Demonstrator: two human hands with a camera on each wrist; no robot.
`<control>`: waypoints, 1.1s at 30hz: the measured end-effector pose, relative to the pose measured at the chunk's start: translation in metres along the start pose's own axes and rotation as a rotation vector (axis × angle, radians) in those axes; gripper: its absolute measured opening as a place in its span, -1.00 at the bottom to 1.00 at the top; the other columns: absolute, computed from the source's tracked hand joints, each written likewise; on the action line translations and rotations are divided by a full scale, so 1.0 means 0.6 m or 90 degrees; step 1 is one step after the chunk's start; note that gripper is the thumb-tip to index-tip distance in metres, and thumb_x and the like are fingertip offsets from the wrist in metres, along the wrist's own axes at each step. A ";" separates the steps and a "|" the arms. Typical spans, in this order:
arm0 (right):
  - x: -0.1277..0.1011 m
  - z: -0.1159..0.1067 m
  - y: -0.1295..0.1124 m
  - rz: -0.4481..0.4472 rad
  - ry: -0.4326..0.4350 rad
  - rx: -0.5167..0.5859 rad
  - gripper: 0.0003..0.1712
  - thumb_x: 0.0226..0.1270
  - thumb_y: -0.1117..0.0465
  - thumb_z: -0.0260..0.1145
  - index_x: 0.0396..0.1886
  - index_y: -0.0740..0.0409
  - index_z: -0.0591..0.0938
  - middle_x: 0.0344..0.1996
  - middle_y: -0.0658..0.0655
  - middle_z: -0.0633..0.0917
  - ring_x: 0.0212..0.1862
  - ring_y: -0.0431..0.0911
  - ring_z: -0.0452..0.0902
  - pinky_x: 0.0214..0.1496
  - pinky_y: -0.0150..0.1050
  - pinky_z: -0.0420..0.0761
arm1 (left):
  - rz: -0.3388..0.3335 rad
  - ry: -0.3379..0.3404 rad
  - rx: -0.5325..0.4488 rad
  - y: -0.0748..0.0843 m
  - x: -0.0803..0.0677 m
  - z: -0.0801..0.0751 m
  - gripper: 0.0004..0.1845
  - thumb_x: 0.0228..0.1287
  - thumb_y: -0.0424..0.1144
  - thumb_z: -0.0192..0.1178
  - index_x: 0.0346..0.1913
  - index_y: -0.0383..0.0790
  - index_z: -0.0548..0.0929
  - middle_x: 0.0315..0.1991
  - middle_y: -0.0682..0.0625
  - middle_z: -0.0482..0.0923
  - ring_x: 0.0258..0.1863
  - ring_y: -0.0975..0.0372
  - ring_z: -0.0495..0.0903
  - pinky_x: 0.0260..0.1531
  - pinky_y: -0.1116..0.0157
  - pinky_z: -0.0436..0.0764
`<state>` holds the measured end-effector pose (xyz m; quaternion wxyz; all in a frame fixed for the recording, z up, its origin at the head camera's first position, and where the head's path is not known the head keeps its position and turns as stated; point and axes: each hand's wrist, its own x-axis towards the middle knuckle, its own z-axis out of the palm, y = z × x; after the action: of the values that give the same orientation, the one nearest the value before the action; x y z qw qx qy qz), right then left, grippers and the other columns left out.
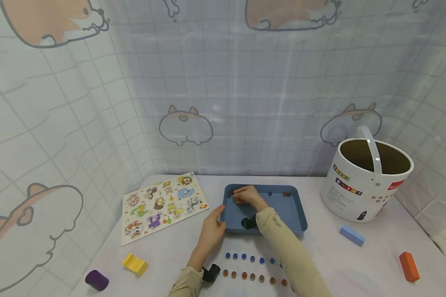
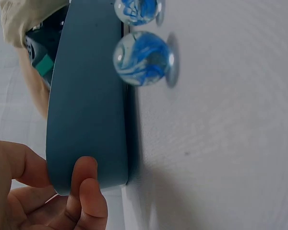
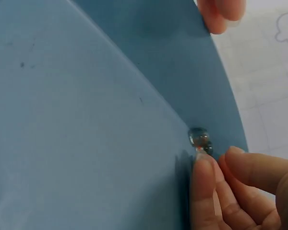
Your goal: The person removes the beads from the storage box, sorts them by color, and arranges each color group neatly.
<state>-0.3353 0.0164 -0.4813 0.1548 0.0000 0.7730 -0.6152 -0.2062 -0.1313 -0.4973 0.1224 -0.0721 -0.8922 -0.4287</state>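
The blue tray point(image 1: 291, 210) lies on the white table. At its near left corner my left hand point(image 1: 212, 227) grips the wall, with fingers point(image 2: 85, 179) on the outer side in the left wrist view. My right hand point(image 1: 250, 195) reaches inside to the far left corner. There, in the right wrist view, small glass marbles point(image 3: 199, 137) sit against the wall. The right fingertips point(image 3: 204, 167) are right beside them, thumb and forefinger apart. A blue marble point(image 1: 269, 193) and brownish marbles point(image 1: 287, 194) lie along the tray's far side.
In front of the tray are a row of blue marbles point(image 1: 244, 256) and a row of reddish-brown ones point(image 1: 244, 275). An animal puzzle board point(image 1: 160, 206) lies left. A white bucket point(image 1: 351, 198), blue block point(image 1: 352, 235) and orange block point(image 1: 409, 267) stand right; yellow point(image 1: 135, 264) and purple blocks point(image 1: 97, 280) lie front left.
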 end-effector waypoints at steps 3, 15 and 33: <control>0.005 0.007 -0.001 0.023 0.006 0.020 -0.67 0.22 0.45 0.28 0.00 0.44 0.65 -0.12 0.36 0.73 -0.39 -0.17 0.70 -0.26 -0.32 0.70 | 0.000 -0.003 0.002 0.001 0.000 0.000 -0.40 0.05 -0.54 0.04 0.27 -0.46 0.44 0.28 -0.34 0.43 -0.72 0.46 0.17 -0.64 0.49 0.34; 0.015 0.039 -0.011 0.031 0.077 -0.001 -0.71 0.10 0.51 0.30 -0.14 0.40 0.72 -0.25 0.34 0.76 -0.44 -0.09 0.73 -0.35 -0.30 0.70 | 0.017 0.001 -0.004 0.001 0.003 0.004 -0.40 0.02 -0.56 0.04 0.25 -0.49 0.45 0.26 -0.35 0.45 -0.71 0.46 0.16 -0.64 0.50 0.32; 0.023 0.054 -0.015 0.031 0.136 -0.054 -0.73 0.02 0.52 0.29 -0.26 0.34 0.76 -0.34 0.33 0.76 -0.58 -0.12 0.68 -0.51 -0.34 0.65 | 0.007 -0.001 0.003 0.002 0.000 0.000 -0.40 0.05 -0.53 0.06 0.27 -0.45 0.45 0.29 -0.30 0.44 -0.71 0.47 0.18 -0.63 0.51 0.33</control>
<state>-0.3425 -0.0192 -0.4825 0.0864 0.0774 0.8102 -0.5745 -0.2056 -0.1306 -0.4963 0.1238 -0.0770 -0.8929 -0.4259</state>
